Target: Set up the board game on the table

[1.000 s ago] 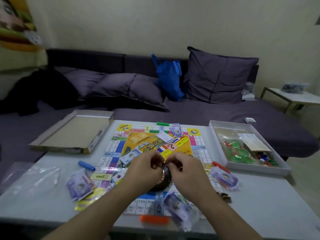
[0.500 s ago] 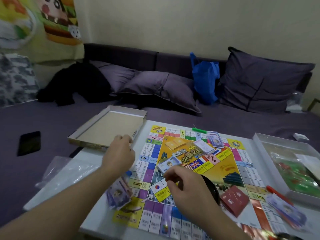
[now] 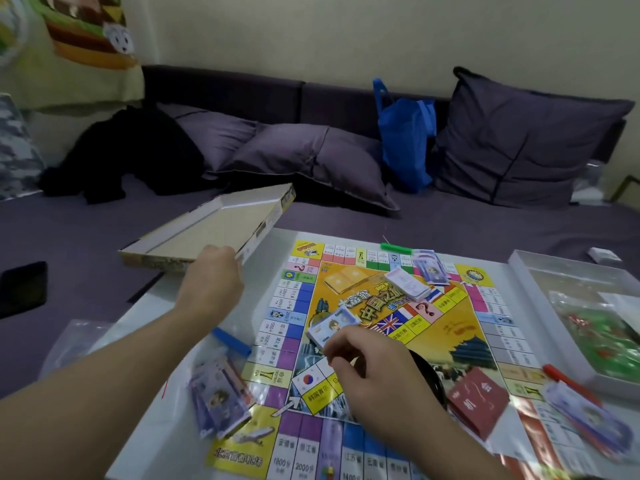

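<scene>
The colourful game board (image 3: pixel 460 344) lies flat on the white table (image 3: pixel 162 299). My left hand (image 3: pixel 211 278) grips the near corner of the empty cardboard box lid (image 3: pixel 214 230), which is tilted up off the table's far left edge. My right hand (image 3: pixel 374 372) hovers over the board's near middle with fingers curled; whether they pinch anything is hidden. A black round object (image 3: pixel 431 375) lies just right of that hand. On the board sit a red card deck (image 3: pixel 478 400), a white card deck (image 3: pixel 407 284) and a banknote bundle (image 3: pixel 334 327).
The box base (image 3: pixel 519 268) with green pieces stands at the right. More banknote bundles (image 3: pixel 218 396) lie about with blue (image 3: pixel 231 341), green (image 3: pixel 396 248) and red (image 3: pixel 568 379) clips. A clear plastic bag (image 3: pixel 79 341) hangs off the left edge. A phone (image 3: pixel 22 289) lies on the sofa.
My hands left the black round object. My left hand reached left to the box lid, took hold of its corner and raised it. My view swung left.
</scene>
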Demonstrator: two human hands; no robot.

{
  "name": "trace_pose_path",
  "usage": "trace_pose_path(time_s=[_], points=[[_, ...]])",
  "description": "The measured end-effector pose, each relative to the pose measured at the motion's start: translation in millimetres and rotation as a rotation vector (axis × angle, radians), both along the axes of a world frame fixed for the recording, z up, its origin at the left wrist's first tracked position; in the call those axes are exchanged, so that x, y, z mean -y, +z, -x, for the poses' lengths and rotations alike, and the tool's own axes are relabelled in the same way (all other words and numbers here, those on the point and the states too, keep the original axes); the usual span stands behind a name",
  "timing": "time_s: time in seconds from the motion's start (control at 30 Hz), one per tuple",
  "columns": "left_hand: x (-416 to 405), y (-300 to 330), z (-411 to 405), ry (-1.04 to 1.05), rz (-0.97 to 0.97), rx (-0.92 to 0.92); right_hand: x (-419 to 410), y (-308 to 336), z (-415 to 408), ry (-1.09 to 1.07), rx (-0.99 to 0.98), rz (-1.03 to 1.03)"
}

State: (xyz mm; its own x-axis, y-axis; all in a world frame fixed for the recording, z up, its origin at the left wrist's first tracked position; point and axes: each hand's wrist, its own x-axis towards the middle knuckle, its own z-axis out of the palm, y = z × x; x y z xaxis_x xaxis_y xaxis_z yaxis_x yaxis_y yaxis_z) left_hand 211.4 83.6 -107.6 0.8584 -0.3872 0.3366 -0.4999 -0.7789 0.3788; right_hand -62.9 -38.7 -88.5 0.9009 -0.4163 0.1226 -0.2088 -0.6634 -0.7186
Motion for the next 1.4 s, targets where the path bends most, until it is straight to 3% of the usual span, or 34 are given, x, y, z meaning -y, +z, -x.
trace_pose_path(time_s=[0.2,0.33,0.57,0.7,0.83,0.93,1.0,1.1,1.27,1.4], points=[[12,69,47,-0.137,0.245,0.136,9,14,18,-0.011,0.053,0.030],[33,114,97,-0.207,0.489,-0.005,27,32,45,-0.072,0.129,0.059],[89,151,207,-0.404,0.859,-0.544,70,49,115,-0.297,0.309,-0.001],[127,148,257,-0.498,1.067,-0.920,120,56,164,-0.642,0.483,-0.123],[161,143,315,-0.549,1.203,-1.358,177,56,224,-0.813,0.548,-0.515],[188,129,354,-0.575,1.132,-1.559,208,49,267,-0.746,0.759,-0.862],[207,117,375,-0.600,1.056,-1.630,226,45,293,-0.780,0.843,-0.912],[238,102,399,-0.627,0.834,-1.572,256,33,325,-0.938,0.804,-0.791],[292,73,426,-0.608,0.337,-0.997,297,-2,351,-1.088,0.634,-0.586],[330,36,423,-0.544,0.138,-0.775,319,-19,355,-1.144,0.571,-0.474]])
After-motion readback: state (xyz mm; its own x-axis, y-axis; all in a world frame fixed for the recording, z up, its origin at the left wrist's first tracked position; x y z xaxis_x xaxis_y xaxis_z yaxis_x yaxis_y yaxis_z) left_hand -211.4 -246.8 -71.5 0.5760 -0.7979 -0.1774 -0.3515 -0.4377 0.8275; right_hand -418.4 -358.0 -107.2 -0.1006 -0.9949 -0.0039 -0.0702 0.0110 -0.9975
